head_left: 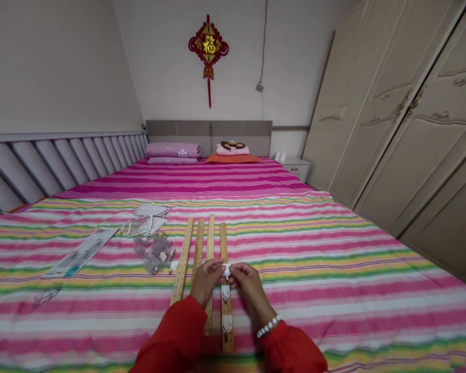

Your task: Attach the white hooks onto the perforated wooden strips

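The left hand (205,282) and right hand (248,285) each close their grip on one side of a small white hook (227,270), held over the rightmost wooden strip (223,243) on the bed (334,269). The hook looks light, stiff and slippery, best pinched by its edges. The strip's long axis points straight away from the person

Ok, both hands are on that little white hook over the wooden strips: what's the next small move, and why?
Probably lower the white hook onto the rightmost strip and press it flat. Left hand and right hand pinch it right above that strip, where two hooks already sit nearer the person.
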`<state>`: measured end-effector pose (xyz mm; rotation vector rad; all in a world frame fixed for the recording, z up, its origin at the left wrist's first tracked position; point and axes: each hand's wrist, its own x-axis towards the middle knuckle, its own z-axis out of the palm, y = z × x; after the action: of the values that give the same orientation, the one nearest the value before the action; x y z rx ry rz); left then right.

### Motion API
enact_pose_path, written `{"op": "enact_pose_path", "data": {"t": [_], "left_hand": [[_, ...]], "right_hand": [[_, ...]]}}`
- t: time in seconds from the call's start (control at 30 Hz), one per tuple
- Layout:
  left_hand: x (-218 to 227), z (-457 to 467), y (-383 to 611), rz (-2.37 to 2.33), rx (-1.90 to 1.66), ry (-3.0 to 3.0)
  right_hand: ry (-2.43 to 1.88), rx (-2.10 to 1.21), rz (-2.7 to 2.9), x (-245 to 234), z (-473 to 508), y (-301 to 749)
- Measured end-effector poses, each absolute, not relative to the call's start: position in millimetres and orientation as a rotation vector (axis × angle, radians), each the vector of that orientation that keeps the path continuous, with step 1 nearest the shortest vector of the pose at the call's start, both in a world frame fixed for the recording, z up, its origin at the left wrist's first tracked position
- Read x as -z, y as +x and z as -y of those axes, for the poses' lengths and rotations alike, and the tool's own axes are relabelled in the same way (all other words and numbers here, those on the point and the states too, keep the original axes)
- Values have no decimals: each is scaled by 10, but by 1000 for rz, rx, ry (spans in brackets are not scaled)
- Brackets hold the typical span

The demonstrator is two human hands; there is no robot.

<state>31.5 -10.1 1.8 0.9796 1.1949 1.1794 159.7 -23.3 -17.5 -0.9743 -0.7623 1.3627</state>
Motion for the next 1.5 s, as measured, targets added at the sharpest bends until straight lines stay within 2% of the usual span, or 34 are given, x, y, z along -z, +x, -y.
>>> {"op": "enact_pose_path", "data": {"t": [0.4,0.8,1.5], "left_hand": [[74,12,300,-1352,-1190,1400],[232,-41,322,-1568,-918,1889],[219,60,353,-1581,-694,2220]], "right_hand": [[-1135,-1332,719,274,67,1538],[-1238,-1344,721,348,-42,1515],[-1295,-1320,708,382,-51,1506]]}}
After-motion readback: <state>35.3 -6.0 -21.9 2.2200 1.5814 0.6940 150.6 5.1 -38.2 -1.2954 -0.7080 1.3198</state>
